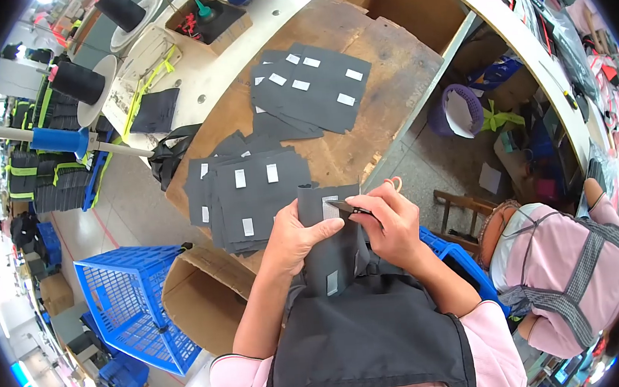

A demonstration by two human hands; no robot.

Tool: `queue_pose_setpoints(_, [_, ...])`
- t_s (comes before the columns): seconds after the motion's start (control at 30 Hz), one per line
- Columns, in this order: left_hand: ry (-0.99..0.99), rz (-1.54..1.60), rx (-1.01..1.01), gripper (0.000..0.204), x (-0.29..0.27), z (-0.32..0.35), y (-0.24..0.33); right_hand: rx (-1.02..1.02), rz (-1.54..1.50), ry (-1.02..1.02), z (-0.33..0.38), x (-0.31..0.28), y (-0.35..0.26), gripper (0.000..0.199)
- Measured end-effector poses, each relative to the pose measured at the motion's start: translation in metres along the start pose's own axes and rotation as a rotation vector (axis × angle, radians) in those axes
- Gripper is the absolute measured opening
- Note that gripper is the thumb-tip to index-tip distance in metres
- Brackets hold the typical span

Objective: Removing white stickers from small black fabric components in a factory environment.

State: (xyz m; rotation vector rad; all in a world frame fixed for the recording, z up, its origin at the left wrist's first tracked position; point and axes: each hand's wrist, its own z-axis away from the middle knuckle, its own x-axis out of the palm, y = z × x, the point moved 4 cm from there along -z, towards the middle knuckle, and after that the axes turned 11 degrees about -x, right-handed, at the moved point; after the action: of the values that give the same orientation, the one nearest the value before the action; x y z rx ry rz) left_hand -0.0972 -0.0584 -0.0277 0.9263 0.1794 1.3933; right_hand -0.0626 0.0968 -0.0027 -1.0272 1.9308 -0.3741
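At the middle of our clock face we are holding a grey cloth piece, its lower end by the black apron at six o'clock. Our left hand is pinching it, thumb across the front; our right hand is gripping small scissors, whose points are sitting at the upper white patch. The cloth is curving, so we are judging it light and soft with some spring, hardly slippery; its long sides, away from the blades, are probably offering the safest hold. A near pile of similar pieces is lying at ten o'clock, just beyond our left hand, and a far pile at twelve. The wooden tabletop is ending at one o'clock, floor showing past its edge, and a cardboard box is crowding our left forearm at eight.
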Motion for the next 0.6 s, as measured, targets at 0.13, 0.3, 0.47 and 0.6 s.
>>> queue_pose_setpoints(0.13, [0.012,0.01,-0.019,0.034,-0.0004,0.0019,0.0004,-0.011,-0.005,0.094,0.0013,-0.006,-0.004,0.03])
queue_pose_setpoints(0.3, [0.005,0.024,-0.056,0.035,-0.0015,-0.0001,-0.0016,0.057,-0.046,0.097,0.0014,-0.006,0.003,0.027])
queue_pose_setpoints(0.47, [0.004,0.007,-0.047,0.034,-0.0002,-0.0015,0.0005,0.023,-0.024,-0.003,0.0029,-0.0055,-0.0018,0.03])
queue_pose_setpoints(0.6, [0.006,-0.013,-0.027,0.034,0.0005,-0.0009,0.0008,0.044,-0.002,-0.01,0.0008,-0.004,-0.0021,0.03])
